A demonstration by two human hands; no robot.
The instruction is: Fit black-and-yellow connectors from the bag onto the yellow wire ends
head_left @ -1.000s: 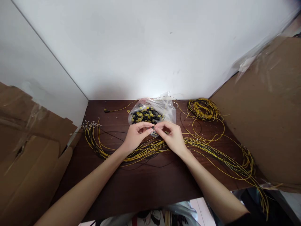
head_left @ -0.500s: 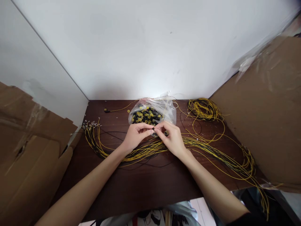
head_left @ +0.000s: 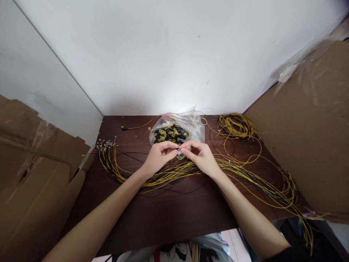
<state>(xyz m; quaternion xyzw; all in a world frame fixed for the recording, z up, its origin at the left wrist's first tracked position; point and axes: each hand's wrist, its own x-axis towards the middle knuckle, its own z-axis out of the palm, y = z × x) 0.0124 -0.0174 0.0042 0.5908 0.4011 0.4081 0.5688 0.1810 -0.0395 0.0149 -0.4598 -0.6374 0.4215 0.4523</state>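
Slippage threatens: my left hand (head_left: pixel 158 157) and right hand (head_left: pixel 200 155) pinch a tiny dark part (head_left: pixel 179 149) over the clear plastic bag (head_left: pixel 195 125), toward the counter's (head_left: pixel 169 214) back edge; loosening could drop it among the yellow-and-black wires (head_left: pixel 160 181).

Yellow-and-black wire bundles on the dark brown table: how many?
2: round coil, back right; long bundle stretched crosswise, partly hidden by left wrist and right hand. Others might be hidden.

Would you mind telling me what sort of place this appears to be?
Probably a small wiring workbench: a bundle of yellow and black wires lies across the brown tabletop, a clear plastic bag holds many black and yellow parts, and a coil of similar wire rests behind.
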